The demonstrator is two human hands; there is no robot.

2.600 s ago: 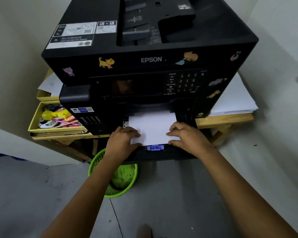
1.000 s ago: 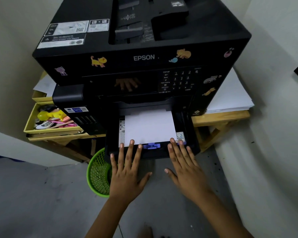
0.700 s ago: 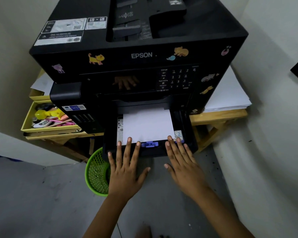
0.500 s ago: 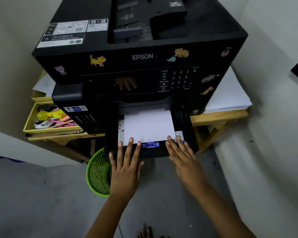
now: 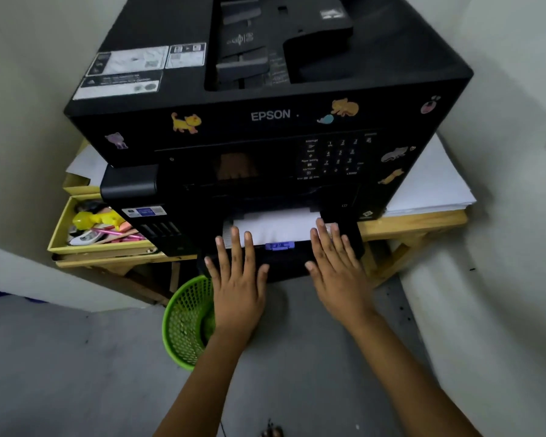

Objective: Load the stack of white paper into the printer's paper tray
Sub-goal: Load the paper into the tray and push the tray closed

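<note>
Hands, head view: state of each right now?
Left hand: open, fingers straight, pressing on the paper tray front.
Right hand: open, fingers straight, pressing on the tray front beside the white paper.

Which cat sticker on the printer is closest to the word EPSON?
The orange cat sticker, just right of EPSON on the printer with a little blue sticker beside it. The yellow cat sits farther left, and the purple one farther still.

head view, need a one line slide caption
Both hands, left and right, press flat on the paper tray holding white paper in the black printer.
</note>
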